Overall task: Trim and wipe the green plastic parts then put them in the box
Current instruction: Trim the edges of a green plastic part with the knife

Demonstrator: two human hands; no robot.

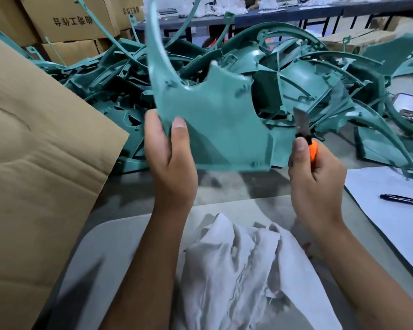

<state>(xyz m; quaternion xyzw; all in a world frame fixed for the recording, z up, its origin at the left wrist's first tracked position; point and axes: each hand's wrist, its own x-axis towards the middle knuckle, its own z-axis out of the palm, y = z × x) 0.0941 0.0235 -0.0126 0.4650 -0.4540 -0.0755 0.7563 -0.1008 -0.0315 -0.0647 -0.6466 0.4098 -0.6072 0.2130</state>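
Trimming stage. The left hand pinches the green part upright above the desk; the right hand grips a knife beside its edge. Wiping with the cloth and boxing remain; a large pile looks unprocessed.

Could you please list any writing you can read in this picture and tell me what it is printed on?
Cardboard box, top left: dark printed characters, seen upside down and too blurred to quote.
Second cardboard box beside it: a few printed characters, upside down and cut off, unreadable.
Green plastic part, utility knife, pen: no legible text.
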